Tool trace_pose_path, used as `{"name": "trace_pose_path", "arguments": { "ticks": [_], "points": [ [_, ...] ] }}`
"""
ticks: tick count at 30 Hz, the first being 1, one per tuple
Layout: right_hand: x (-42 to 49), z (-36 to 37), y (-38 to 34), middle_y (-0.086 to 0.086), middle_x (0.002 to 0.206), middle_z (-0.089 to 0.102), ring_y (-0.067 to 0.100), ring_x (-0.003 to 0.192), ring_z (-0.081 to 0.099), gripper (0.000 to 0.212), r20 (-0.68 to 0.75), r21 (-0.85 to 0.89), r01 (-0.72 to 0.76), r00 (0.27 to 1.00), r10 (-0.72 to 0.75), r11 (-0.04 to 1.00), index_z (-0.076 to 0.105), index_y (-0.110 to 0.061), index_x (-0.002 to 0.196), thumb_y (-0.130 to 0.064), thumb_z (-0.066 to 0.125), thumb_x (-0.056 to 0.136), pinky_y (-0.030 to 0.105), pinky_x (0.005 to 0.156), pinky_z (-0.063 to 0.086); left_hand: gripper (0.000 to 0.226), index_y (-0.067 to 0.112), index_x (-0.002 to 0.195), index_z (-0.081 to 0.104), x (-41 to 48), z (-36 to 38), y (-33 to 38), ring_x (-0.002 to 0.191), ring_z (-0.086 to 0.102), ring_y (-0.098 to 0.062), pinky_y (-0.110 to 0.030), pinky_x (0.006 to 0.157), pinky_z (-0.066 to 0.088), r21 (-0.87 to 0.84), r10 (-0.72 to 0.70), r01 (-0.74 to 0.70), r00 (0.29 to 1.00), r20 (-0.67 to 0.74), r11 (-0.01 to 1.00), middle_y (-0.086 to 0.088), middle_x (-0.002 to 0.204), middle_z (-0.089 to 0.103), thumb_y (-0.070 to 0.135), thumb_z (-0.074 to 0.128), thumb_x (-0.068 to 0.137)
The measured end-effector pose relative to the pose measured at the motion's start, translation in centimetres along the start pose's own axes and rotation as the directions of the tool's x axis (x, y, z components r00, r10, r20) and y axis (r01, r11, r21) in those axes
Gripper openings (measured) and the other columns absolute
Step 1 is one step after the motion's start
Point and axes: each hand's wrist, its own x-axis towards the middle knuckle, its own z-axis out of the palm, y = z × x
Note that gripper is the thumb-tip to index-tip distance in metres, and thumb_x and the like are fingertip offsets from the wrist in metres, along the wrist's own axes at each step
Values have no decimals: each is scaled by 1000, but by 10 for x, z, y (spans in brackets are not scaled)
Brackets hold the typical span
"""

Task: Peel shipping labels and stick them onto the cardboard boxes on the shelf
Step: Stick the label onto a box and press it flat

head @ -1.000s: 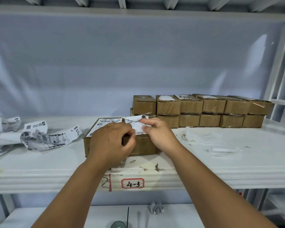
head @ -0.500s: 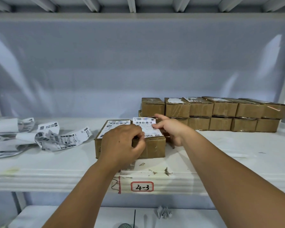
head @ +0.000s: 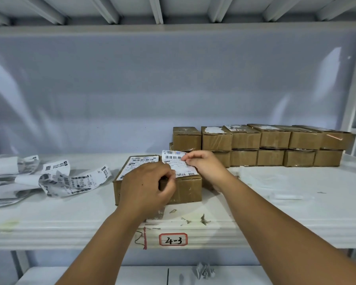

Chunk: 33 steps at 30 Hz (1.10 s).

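Two cardboard boxes stand side by side at the shelf's front. The left box [head: 117, 189] carries a shipping label [head: 141, 163] flat on its top. A second shipping label [head: 172, 157] lies on top of the right box [head: 190, 189]. My left hand [head: 147, 187] is curled at that label's near left corner and pinches it over the box's front edge. My right hand [head: 207, 167] reaches in from the right, its fingertips pinching the label's right edge. Both hands cover the label's middle.
Two rows of brown boxes [head: 275, 141] are stacked at the back right. Loose printed label strips [head: 76, 179] lie in a heap at the left. Clear backing scraps [head: 288, 196] lie on the white shelf [head: 49, 223], tagged 4-3 [head: 173, 239]. Crumpled paper [head: 203, 270] sits on the lower shelf.
The label, curled up between both hands a second ago, now lies flat on the right box. My right hand slid along its right edge. My left hand stayed at the near corner.
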Motion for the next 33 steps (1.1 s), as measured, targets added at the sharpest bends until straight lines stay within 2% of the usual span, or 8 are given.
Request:
{"name": "trace_pose_path", "arguments": {
  "ticks": [4,9,14,18,21,25,29,33],
  "points": [
    [-4,-2,-5,4,108,66,7,82,62,33,123,156,-154,983,135,976,65,-9,119,-1,45,93,7,65,48,28,31,67,58,0,0,0,71,58,-9,-23,52,41,29,-16,16,1000,6,999,16,75,66,46,35,75],
    [-4,3,-6,1,114,66,17,102,62,33,135,131,-206,973,188,970,62,-19,125,-20,46,96,24,92,44,29,28,66,54,3,-5,5,67,51,-6,-20,51,32,61,-68,65,996,56,996,15,65,57,46,40,82],
    [-4,1,-2,-4,113,62,7,92,58,39,233,105,-204,956,176,973,52,-26,133,-21,44,94,16,77,43,33,15,65,59,42,-20,7,70,51,-13,-28,59,39,25,-213,216,925,314,976,5,63,55,36,54,90],
    [-4,-2,-2,-11,117,51,-4,89,50,50,292,48,-161,946,140,986,40,-29,142,-28,54,93,1,60,33,17,22,91,66,73,-20,4,55,48,1,-13,55,36,125,-180,133,815,550,983,8,89,64,26,50,94],
    [-3,-2,0,-8,133,49,4,107,44,55,304,51,-154,944,131,987,37,-30,144,-30,56,92,5,67,30,34,26,131,52,81,-13,1,105,52,-10,-17,87,34,136,-170,103,650,740,985,6,127,55,29,38,100],
    [-2,-4,0,-7,146,39,3,113,36,59,319,39,-137,941,118,990,35,-30,145,-31,58,91,18,89,27,61,36,149,19,82,-12,-15,143,14,-6,-28,115,9,68,-165,219,463,871,973,15,156,15,58,34,94],
    [-3,-6,1,-6,149,33,2,118,34,53,301,86,-72,953,43,994,39,-32,143,-25,56,94,19,95,25,75,33,151,6,79,-8,-20,144,1,-5,-30,115,1,94,-175,194,453,874,976,16,157,-3,64,35,89],
    [1,-5,6,-13,153,23,11,140,26,36,165,-20,96,982,-92,995,63,-35,120,-24,67,86,38,116,22,77,27,151,5,77,-8,-16,144,4,-8,-27,112,6,87,-152,156,478,865,984,10,158,3,61,38,90]
  ]
}}
